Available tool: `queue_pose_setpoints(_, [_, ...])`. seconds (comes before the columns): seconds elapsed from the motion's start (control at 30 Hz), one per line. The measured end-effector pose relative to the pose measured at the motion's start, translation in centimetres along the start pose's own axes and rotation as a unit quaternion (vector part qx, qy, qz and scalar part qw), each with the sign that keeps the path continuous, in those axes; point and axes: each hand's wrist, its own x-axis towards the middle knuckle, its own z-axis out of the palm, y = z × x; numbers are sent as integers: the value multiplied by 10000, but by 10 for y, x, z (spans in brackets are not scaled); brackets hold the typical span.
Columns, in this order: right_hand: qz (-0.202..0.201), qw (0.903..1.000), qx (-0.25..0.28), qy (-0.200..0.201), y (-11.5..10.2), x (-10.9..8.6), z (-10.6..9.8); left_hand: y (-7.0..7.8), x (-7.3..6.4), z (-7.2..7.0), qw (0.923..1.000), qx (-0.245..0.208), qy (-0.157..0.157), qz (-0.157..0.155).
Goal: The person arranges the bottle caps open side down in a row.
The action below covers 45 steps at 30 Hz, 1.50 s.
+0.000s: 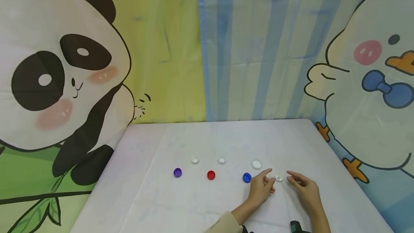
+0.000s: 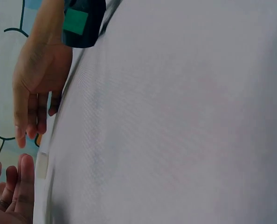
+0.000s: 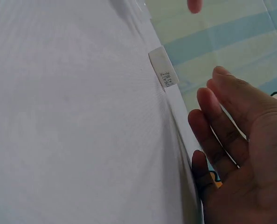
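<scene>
A white cap (image 1: 279, 178) lies on the white-covered table between my two hands. Printed characters show on the side of this white cap (image 3: 162, 66) in the right wrist view. My left hand (image 1: 260, 189) is just left of it, index finger extended and other fingers loosely bent, holding nothing. On the other side, my right hand (image 1: 305, 189) has relaxed, slightly bent fingers and nothing in its grasp; a gap separates it from the cap. A blue cap (image 1: 247, 177) sits close to the left hand, and a round white cap (image 1: 256, 164) lies behind it.
Farther left on the table (image 1: 155, 204) are a red cap (image 1: 211, 175) and a purple cap (image 1: 177, 172). Two more white caps, one left (image 1: 195, 160) and one right (image 1: 221, 160), lie behind them. A printed curtain (image 1: 168, 46) hangs behind the table's far edge.
</scene>
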Motion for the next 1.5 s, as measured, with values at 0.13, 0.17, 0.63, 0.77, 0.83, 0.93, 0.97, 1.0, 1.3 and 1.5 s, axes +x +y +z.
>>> queue_pose_setpoints(0.13, [217,9995,43,-229,8,2,8,-7,6,3,9995,308,-1,-15])
queue_pose_setpoints(0.17, [206,9994,32,-262,8,2,9,-8,8,4,9992,390,12,-10])
queue_pose_setpoints(0.63, [-504,9958,-420,-637,9,5,10,-21,18,15,9901,1401,-116,-14])
queue_pose_setpoints(0.77, [-624,9955,-438,-566,10,6,9,-20,20,16,9817,1893,39,202])
queue_pose_setpoints(0.83, [-631,9953,-454,-572,10,5,9,-19,21,15,9795,2001,88,234])
queue_pose_setpoints(0.93, [-587,9954,-450,-612,10,5,10,-18,22,15,9780,2074,101,185])
queue_pose_setpoints(0.97, [-590,9951,-488,-628,10,5,10,-17,22,15,9773,2110,115,168])
queue_pose_setpoints(1.0, [-607,9948,-500,-651,10,5,10,-17,22,15,9762,2157,136,175])
queue_pose_setpoints(1.3, [-849,9925,-614,-625,7,4,9,-17,21,19,9664,2556,259,123])
queue_pose_setpoints(1.5, [-1087,9904,-623,-579,6,5,10,-17,23,18,9654,2590,295,73])
